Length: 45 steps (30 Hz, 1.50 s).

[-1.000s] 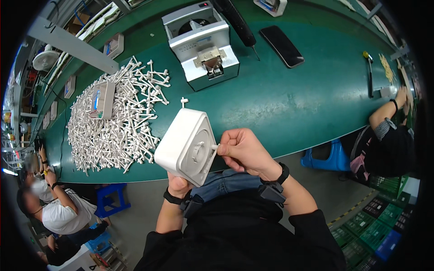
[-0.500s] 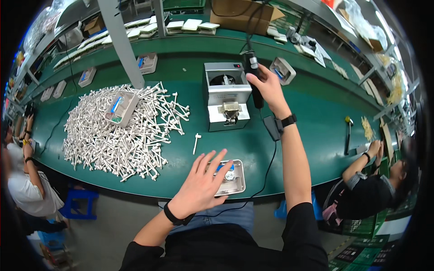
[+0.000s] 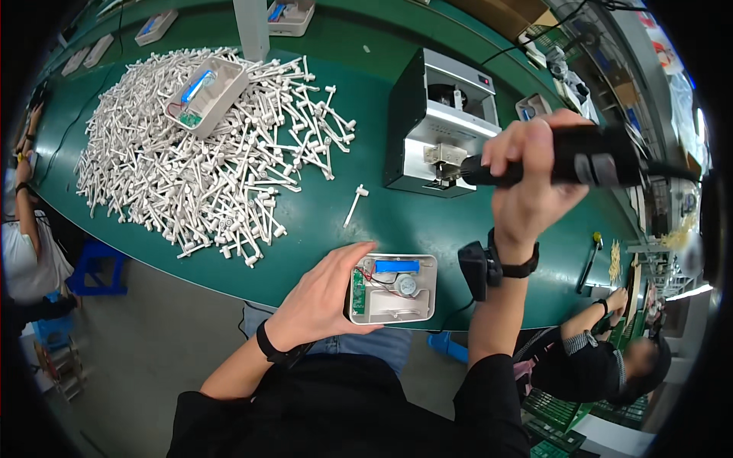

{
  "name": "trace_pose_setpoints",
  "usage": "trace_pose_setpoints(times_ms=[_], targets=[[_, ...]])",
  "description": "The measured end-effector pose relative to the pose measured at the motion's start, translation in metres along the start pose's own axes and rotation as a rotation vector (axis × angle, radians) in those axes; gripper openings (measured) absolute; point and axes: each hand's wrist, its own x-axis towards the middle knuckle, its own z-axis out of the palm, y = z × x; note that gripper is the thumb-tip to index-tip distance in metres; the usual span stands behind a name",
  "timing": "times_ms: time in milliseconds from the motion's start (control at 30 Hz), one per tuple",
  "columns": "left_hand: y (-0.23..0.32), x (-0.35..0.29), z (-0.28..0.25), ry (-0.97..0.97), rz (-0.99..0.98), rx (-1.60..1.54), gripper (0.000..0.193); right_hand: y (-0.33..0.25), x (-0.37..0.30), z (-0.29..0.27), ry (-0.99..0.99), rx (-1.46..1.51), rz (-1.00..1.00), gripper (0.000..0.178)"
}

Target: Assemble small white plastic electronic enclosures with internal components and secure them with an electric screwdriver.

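Observation:
My right hand (image 3: 534, 172) is wrapped round a black electric screwdriver (image 3: 611, 156), held level. Its tip points left, at the small metal outlet on the front of a silver and black screw feeder (image 3: 427, 137); whether it holds a screw is too small to see. Near the table's front edge, my left hand (image 3: 317, 294) grips the left side of a white plastic housing (image 3: 393, 307). Inside the housing are a blue battery cell (image 3: 397, 266), a green circuit board (image 3: 358, 291), a round motor (image 3: 406, 285) and thin wires.
A large heap of white hammer-shaped plastic parts (image 3: 183, 168) covers the left, with another housing (image 3: 221, 103) on top. One loose part (image 3: 356, 206) lies beside the heap. A grey post (image 3: 252, 30) stands behind. A co-worker (image 3: 588, 366) sits at right, near a hammer (image 3: 590, 263).
My right hand has brought the screwdriver from upright beside the feeder to level at its outlet. My left hand, spread over the housing before, now grips its side. The view has shifted.

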Motion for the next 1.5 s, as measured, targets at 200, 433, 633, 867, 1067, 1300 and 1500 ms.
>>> trace_pose_setpoints(times_ms=[200,433,633,867,1067,1300,1500], targets=[[-0.003,-0.002,0.0,0.014,0.021,-0.012,0.113,-0.001,-0.01,0.003,0.078,-0.063,0.096,0.017],[-0.006,0.002,0.001,0.018,0.059,-0.035,0.113,-0.057,-0.062,0.032,-0.045,0.27,0.176,0.033],[-0.006,-0.001,-0.001,0.002,0.019,-0.029,0.111,-0.044,-0.097,0.053,-0.133,0.095,0.299,0.042],[-0.004,-0.003,0.001,0.025,0.023,-0.038,0.108,-0.038,-0.106,0.052,-0.096,0.055,0.378,0.045],[-0.003,0.0,0.001,0.028,0.014,-0.043,0.104,-0.034,-0.111,0.052,-0.107,0.091,0.375,0.044],[0.001,0.005,-0.003,-0.019,-0.003,-0.055,0.103,-0.025,-0.114,0.05,-0.1,0.116,0.349,0.048],[0.015,0.004,-0.015,-0.012,0.039,0.031,0.106,-0.036,-0.1,0.039,-0.192,0.081,0.331,0.051]])
